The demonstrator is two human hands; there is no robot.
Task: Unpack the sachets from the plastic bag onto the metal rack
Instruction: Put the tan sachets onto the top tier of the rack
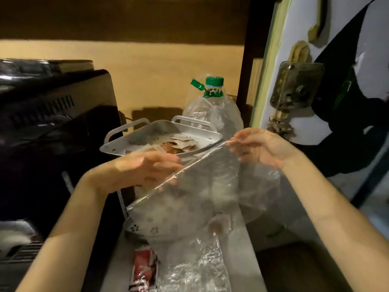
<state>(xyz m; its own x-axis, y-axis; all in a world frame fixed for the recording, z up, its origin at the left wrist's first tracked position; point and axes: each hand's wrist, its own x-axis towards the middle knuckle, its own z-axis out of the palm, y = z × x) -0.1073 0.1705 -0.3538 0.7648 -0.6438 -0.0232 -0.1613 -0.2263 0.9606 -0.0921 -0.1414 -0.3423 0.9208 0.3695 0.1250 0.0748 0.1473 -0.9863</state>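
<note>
Sachets (179, 145) heaped in top tray of metal rack (117, 147), brown and white, overlapping. Clear plastic bag (202, 186) held up in front of rack, its upper edge stretched taut between both hands. Left hand (145, 169) pinching lower end of that edge, fingers closed on film. Right hand (261, 146) pinching higher end, fingertips closed on film. Bag contents blurred; cannot tell. Green-capped plastic bottle (212, 110) just behind rack. Red packet (144, 268) lying below bag.
</note>
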